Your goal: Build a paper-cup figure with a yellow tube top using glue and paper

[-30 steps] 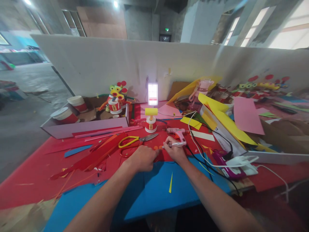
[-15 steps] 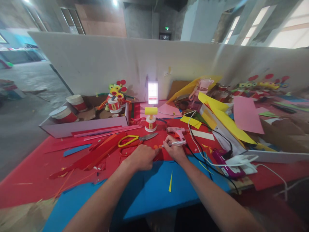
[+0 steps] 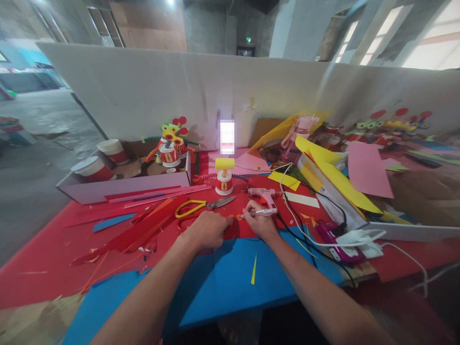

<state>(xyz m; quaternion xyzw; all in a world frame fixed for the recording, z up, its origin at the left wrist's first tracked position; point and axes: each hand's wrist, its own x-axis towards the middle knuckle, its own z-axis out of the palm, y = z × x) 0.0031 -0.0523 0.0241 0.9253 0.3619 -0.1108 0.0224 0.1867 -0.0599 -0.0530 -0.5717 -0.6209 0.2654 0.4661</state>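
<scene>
My right hand is closed round a pen, its tip pointing left towards a small orange piece on the red sheet. My left hand lies low on the table, with its fingers curled and the forefinger reaching to the orange bits. Whatever sits under those fingers is hidden. Just beyond my left hand are scissors with yellow and red handles. A pink glue gun rests behind my right hand. Farther back stands a red and white paper cup figure with a yellow roll on top.
A shallow box with cups and finished figures stands at left. Red strips lie before it. At right are a paper-filled box, a purple power strip and trailing cables. A white partition rises behind.
My left hand has drawn slightly left, showing more of the orange pieces by its fingertip. My right hand holds the pen in nearly the same spot.
</scene>
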